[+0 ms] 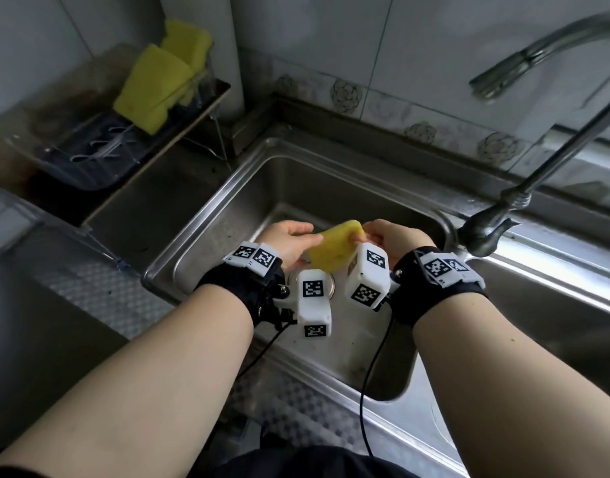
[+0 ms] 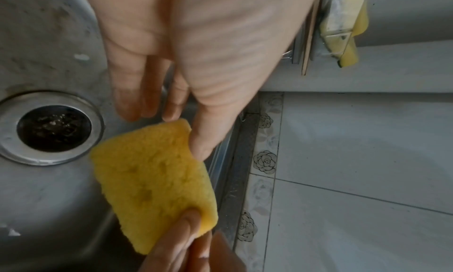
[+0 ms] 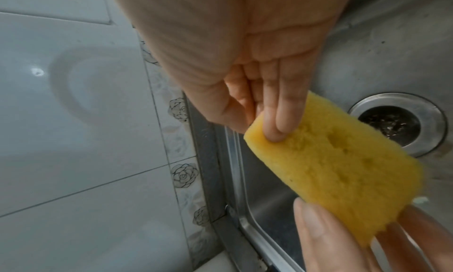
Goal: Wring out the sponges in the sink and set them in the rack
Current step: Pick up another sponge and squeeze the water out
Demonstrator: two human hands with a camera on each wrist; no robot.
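Observation:
Over the steel sink (image 1: 207, 215) both hands hold one yellow sponge (image 1: 334, 251) above the drain (image 2: 53, 128). My right hand (image 1: 360, 238) pinches the sponge's far corner; in the right wrist view the sponge (image 3: 335, 166) has two fingertips (image 3: 277, 133) dug into it, thumb behind. My left hand (image 1: 308, 250) takes the other end, its thumb (image 2: 201, 146) on the sponge (image 2: 152, 179) edge and its fingers behind it. A clear rack (image 1: 90, 157) at the back left holds two more yellow sponges (image 1: 158, 81) standing on edge.
The rack stands on a dark shelf (image 1: 165, 146) left of the sink. A curved metal tap (image 1: 538, 167) rises at the right, its spout high above the basin. Tiled wall (image 1: 400, 63) runs behind. Cables (image 1: 369, 374) hang from both wrists into the basin.

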